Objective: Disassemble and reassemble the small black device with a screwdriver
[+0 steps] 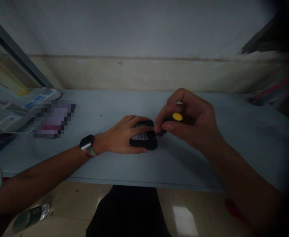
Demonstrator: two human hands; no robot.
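Note:
A small black rounded box-like device with a printed white label on its upper face lies on the table. My left hand rests over it, thumb along the near side and fingers across the top and far edge, gripping it in place. In my right hand is a screwdriver with a black handle and a yellow end cap, pinched between thumb and fingers. It slants down toward the right end of the device. Its tip is too dim to tell whether it touches.
On the grey table, a blurred-out phone-like object lies to the left. Beside it are a white power strip and a white cable. A wall rises behind the table. A plastic bottle is below, at the lower left.

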